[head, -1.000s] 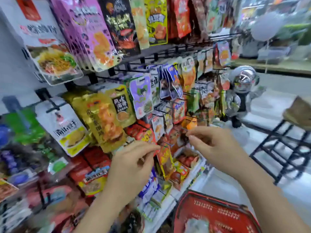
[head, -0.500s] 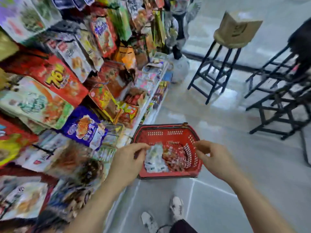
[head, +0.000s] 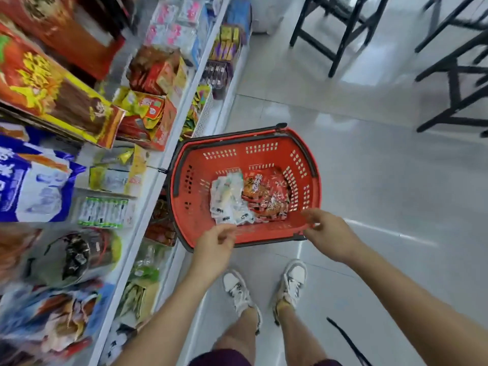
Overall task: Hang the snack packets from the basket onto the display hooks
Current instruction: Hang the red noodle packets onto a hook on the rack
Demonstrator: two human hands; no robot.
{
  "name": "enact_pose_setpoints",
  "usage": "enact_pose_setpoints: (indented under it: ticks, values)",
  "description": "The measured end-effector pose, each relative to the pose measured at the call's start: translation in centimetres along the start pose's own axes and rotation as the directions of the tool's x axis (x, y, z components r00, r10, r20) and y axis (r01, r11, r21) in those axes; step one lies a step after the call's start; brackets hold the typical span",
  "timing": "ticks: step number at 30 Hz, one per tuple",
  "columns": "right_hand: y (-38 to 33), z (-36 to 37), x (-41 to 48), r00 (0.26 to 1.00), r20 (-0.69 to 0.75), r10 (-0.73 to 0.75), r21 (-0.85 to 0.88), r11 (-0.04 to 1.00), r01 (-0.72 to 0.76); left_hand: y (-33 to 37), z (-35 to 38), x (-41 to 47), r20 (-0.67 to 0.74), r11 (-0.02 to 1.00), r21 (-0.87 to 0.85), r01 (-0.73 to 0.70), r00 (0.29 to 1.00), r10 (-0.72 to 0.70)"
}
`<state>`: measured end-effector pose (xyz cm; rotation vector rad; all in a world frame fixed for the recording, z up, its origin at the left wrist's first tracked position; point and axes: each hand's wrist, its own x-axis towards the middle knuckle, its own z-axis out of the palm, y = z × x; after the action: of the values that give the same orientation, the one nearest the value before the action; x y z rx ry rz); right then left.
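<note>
basket (head: 184,180) open on top, shelf (head: 148,207) crowding its left

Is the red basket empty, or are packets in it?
Not empty: white packets and red packets lie heaped on the basket floor.

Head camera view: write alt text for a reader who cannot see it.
Two bare hands reach down toward a red shopping basket on the floor, the left hand at the near edge of the white snack packets, the right hand over the near rim. Beside them lie red snack packets. Snack shelves stand left, black stools upper right.
</note>
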<state>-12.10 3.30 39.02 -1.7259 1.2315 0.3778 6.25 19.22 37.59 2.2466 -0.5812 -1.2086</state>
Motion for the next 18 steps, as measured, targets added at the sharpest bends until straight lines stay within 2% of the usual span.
enact_pose_setpoints:
  ticks: [3, 5, 8, 11, 15, 18]
  values:
    - [1.8, 3.4, 6.9, 0.997, 0.071, -0.003, 0.038, 0.999, 0.000, -2.6, 2.7, 5.9, -0.020, 0.999, 0.003, 0.043, 0.999, -0.042]
    - [2.9, 6.1, 11.8, 0.993, 0.105, 0.061, 0.176, 0.981, -0.079, -4.6, 4.6, 10.6, -0.022, 0.999, -0.004, 0.050, 0.999, -0.050]
    - [4.7, 10.5, 19.2, 0.967, 0.170, 0.191, 0.431, 0.868, -0.247, -7.3, 7.3, 18.5, -0.016, 0.998, 0.025, 0.055, 0.998, -0.055]
    - [7.0, 15.0, 26.2, 0.937, 0.207, 0.280, 0.560, 0.752, -0.348, -9.9, 10.4, 26.4, 0.041, 0.992, 0.119, 0.045, 0.998, -0.050]
    - [8.8, 19.3, 32.3, 0.932, 0.181, 0.315, 0.641, 0.680, -0.355, -13.1, 14.8, 34.1, 0.125, 0.964, 0.265, 0.032, 0.990, -0.067]
    - [9.7, 21.5, 35.3, 0.961, 0.078, 0.264, 0.605, 0.754, -0.256, -15.3, 17.4, 38.8, 0.171, 0.920, 0.382, -0.089, 0.985, 0.024]
